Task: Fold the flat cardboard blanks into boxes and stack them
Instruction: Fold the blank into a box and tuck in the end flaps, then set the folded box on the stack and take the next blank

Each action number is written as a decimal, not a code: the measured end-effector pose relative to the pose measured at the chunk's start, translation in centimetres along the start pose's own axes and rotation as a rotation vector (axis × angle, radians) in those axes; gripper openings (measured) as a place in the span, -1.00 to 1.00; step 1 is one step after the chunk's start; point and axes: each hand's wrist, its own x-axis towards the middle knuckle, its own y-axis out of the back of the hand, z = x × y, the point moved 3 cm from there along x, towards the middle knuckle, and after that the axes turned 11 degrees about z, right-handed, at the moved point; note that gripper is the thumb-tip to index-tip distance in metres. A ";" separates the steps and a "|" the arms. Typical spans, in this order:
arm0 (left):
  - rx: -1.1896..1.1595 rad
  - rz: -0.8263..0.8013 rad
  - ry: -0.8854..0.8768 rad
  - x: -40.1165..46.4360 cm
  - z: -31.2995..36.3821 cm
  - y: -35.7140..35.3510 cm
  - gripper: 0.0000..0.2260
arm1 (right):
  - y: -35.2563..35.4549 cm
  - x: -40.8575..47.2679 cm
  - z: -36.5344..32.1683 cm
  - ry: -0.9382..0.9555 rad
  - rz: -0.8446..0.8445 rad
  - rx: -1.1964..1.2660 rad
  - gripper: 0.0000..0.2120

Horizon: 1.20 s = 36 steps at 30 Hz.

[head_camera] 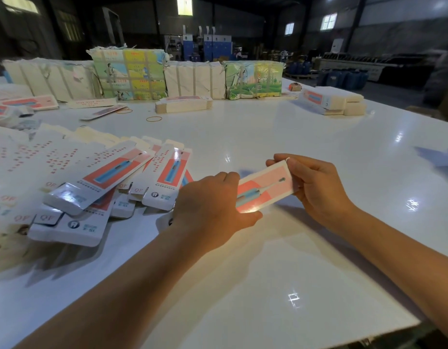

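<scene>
You hold one box (264,188) just above the white table (318,248), left hand (212,210) gripping its near end, right hand (316,187) pinching the far end. Folded boxes (97,187) lie heaped at left; bundled blanks (185,104) remain beyond, so much work appears left.

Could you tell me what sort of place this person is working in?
Probably a factory or packaging workshop. Strapped bundles of printed card line the far side of a big white table, folded boxes are piled at the left, and machinery stands in the dim hall behind.
</scene>
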 end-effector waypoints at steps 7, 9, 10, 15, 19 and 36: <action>-0.131 -0.046 0.051 0.2 0.1 -0.3 -0.45 | -0.5 -1.3 -0.6 0.198 0.009 -0.123 -0.71; -0.147 -0.055 0.059 0.2 0.0 -0.4 -0.46 | -0.8 -1.7 -0.8 0.291 -0.027 -0.258 -0.73; -0.148 -0.053 0.058 0.1 -0.1 -0.4 -0.47 | -0.9 -1.9 -0.8 0.346 -0.049 -0.348 -0.75; -0.129 -0.060 0.075 0.0 0.0 -0.7 -0.44 | -1.4 -2.4 -0.7 0.431 -0.109 -0.491 -0.79; -0.086 -0.020 0.089 -0.1 -0.2 -0.6 -0.46 | -1.2 -2.0 -0.5 0.315 -0.237 -0.416 -0.69; -0.125 -0.009 0.056 0.9 -2.4 0.3 -0.60 | -0.8 -2.0 -1.2 0.493 -0.274 -0.508 -0.52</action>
